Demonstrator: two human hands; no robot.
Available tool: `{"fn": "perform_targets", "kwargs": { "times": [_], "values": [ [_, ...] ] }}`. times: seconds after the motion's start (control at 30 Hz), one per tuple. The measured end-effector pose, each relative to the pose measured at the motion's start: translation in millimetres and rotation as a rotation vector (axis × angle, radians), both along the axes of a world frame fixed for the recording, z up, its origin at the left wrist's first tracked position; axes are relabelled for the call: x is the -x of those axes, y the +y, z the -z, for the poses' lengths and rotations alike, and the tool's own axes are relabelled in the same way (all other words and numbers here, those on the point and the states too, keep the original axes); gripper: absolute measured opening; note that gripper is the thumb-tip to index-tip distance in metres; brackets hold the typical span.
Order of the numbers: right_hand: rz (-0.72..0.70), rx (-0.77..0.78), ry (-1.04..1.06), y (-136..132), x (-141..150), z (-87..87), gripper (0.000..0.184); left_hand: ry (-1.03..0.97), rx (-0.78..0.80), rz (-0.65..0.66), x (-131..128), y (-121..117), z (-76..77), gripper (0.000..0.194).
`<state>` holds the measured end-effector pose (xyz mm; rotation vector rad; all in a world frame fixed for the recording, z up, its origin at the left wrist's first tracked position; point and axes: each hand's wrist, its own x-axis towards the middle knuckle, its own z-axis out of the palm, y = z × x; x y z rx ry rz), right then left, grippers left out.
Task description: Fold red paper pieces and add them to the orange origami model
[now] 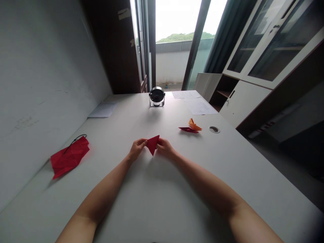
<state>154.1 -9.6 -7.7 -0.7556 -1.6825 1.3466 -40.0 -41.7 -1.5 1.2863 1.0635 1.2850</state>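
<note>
A red folded paper (pixel 153 144), triangular in shape with one point facing down, is held up just above the white table. My left hand (pixel 138 147) pinches its left corner between thumb and fingers. At its right edge, my right hand (pixel 164 147) grips it, with the fingertips partly hidden behind the paper. Beyond my right hand lie an orange folded paper boat (pixel 194 125) and a flat dark red folded paper piece (pixel 188 129), touching or nearly touching each other.
On the white table (pixel 162 202), a crumpled red sheet (pixel 70 157) with a black cord (pixel 73 143) lies at left. A small round black device (pixel 157 96) stands at the back. White papers (pixel 202 106) lie back right, near a cable hole (pixel 214 129). A wall borders the left.
</note>
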Motion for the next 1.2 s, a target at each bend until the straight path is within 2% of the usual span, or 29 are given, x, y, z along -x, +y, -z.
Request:
{"fn": "perform_targets", "kwargs": {
  "times": [0.1,0.2,0.37,0.53,0.7,0.8,0.97,1.1,1.2],
  "values": [
    [0.043,-0.038,-0.013,2,2,4.0,0.017,0.091,-0.029,0.007,-3,-2,-2.4,0.036],
    [0.137,-0.101,-0.066,4,0,4.4,0.016,0.204,-0.081,-0.053,-7,-6,-5.1,0.038],
    [0.33,-0.214,-0.246,1,-6,-1.6,0.008,0.44,-0.319,-0.178,-13,-15,-12.7,0.036],
    [0.353,-0.249,-0.316,-5,-7,-9.8,0.006,0.643,-0.524,-0.275,-14,-23,-22.3,0.038],
    [0.392,-0.25,-0.318,-6,-7,-13.0,0.004,0.774,-0.654,-0.288,-14,-30,-28.4,0.022],
    [0.4,-0.248,-0.316,-6,-8,-13.2,0.004,0.856,-0.646,-0.288,-17,-31,-29.9,0.015],
    [0.369,-0.284,-0.303,-9,-7,-15.5,0.008,0.873,-0.55,-0.33,-18,-26,-28.2,0.018],
    [0.341,-0.317,-0.291,-10,-7,-17.6,0.005,0.744,-0.371,-0.28,-14,-21,-20.4,0.018],
    [0.318,-0.319,-0.259,-9,-7,-16.8,0.006,0.531,-0.215,-0.189,-12,-17,-14.0,0.024]
  ]
}}
